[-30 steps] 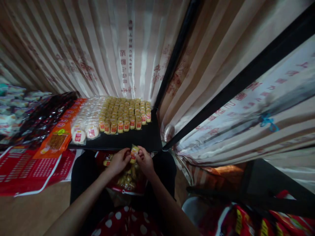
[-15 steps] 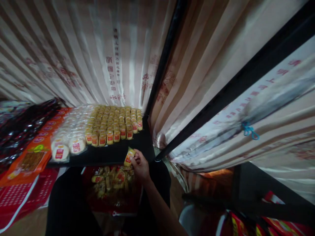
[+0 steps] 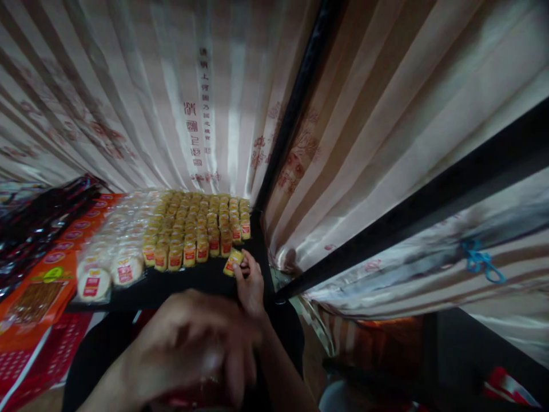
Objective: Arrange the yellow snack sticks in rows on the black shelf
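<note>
My right hand (image 3: 251,281) pinches a small yellow snack packet (image 3: 231,264) with a red and white label between thumb and fingers. The packet is tilted, just in front of the rows of matching yellow packets (image 3: 189,229) on the black table (image 3: 189,281). Close to the camera, my left hand (image 3: 193,340) is smeared by motion. Its fingers bend downward, and whether they hold anything cannot be made out. It covers most of the red container in my lap.
Left of the yellow rows stand clear-wrapped round white snacks (image 3: 128,269), an orange packet (image 3: 43,292) and dark shiny packets (image 3: 47,223). A red perforated basket (image 3: 47,360) sits at lower left. Black poles (image 3: 386,212) and pale printed curtains (image 3: 223,103) enclose the table.
My left hand has come into view over the lap, hiding the loose yellow packets in the red container. The right hand has moved its packet slightly right and closer to the rows.
</note>
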The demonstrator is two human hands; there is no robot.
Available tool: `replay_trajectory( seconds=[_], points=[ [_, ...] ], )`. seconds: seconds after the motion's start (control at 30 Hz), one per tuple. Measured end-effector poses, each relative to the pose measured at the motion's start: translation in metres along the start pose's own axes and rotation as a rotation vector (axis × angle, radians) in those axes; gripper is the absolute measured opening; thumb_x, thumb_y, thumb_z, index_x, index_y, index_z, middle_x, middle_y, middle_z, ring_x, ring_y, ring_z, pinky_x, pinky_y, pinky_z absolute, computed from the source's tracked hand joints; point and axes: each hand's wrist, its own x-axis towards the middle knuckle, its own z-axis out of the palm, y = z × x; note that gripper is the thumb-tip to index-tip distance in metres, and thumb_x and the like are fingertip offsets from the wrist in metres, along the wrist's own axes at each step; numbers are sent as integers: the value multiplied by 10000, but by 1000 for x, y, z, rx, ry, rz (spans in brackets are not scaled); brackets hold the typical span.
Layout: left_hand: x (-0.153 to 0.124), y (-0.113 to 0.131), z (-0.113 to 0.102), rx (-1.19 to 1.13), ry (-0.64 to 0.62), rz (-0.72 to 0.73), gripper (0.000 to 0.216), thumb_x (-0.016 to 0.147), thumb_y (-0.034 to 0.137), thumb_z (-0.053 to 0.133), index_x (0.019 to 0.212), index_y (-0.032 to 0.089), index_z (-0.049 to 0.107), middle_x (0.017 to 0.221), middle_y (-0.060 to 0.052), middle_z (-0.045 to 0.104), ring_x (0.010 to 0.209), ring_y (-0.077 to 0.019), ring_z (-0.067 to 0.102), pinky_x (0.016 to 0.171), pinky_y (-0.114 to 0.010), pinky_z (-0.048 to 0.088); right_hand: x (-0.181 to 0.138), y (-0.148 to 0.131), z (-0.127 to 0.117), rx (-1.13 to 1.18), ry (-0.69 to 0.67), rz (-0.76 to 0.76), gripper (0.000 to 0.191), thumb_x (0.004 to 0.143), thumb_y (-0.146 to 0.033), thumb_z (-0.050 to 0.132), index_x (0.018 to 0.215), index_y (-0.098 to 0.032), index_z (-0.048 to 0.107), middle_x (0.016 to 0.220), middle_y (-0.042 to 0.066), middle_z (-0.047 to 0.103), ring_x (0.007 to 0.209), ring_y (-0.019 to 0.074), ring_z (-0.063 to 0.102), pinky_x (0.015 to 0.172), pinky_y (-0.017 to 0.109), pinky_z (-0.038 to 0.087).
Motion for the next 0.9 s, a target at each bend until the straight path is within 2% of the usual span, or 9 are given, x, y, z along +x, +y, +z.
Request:
replay_trajectory(
  seconds=[0.1,0.17,0.23,0.37,0.5,0.6,0.73,0.9],
  points=[
    [58,7,25,-145,-20,85,346,821,401,484,1058,193,626,958,-63,681,909,-200,622,828,-333,496,19,3,2,-32,84,-13,438,798,-319,499,1206,-160,507,966,85,563,827,165,566,742,276,494],
    [83,-7,42,-122,41,46,265,797,243,481,993,160,639,996,-72,664,898,-170,615,816,-280,492,34,7,3,-57,123,-6,419,809,-327,487,1190,-153,508,998,100,578,858,172,573,764,285,488],
    [95,-27,56,0,69,9,278,763,143,479,989,161,640,987,-64,653,857,-146,609,802,-250,486,49,11,4,-105,135,0,399,821,-338,478,1170,-148,520,992,104,599,861,178,581,778,295,482],
    [96,-52,71,134,-16,6,318,741,95,496,1009,186,642,974,-43,648,851,-136,607,825,-237,468,72,17,11,-200,71,-3,400,835,-340,468,1187,-156,519,962,88,635,861,184,595,789,298,469],
    [92,-60,75,150,-71,-40,334,749,99,491,1039,178,638,1000,-46,652,881,-149,608,831,-242,462,84,20,20,-270,-10,-10,406,837,-334,477,1213,-184,508,937,59,658,889,181,598,812,287,455],
    [91,-66,76,155,-89,-80,336,756,103,483,1047,172,637,1018,-47,655,897,-151,609,845,-245,455,86,23,25,-282,-33,-58,415,836,-318,474,1228,-185,497,1010,68,649,950,186,584,849,294,440],
    [89,-74,76,158,-86,-100,339,755,90,479,1042,166,643,1059,-53,655,1001,-164,588,918,-245,417,79,29,29,-232,13,-116,433,824,-288,463,1236,-154,469,1144,111,584,1024,207,547,887,330,424],
    [82,-75,77,143,-115,-140,339,766,105,478,1058,166,639,1054,-48,665,983,-167,599,896,-240,428,68,36,35,-203,95,-57,306,797,-261,481,1078,-144,506,1049,114,589,952,203,552,888,341,419]
  ],
)
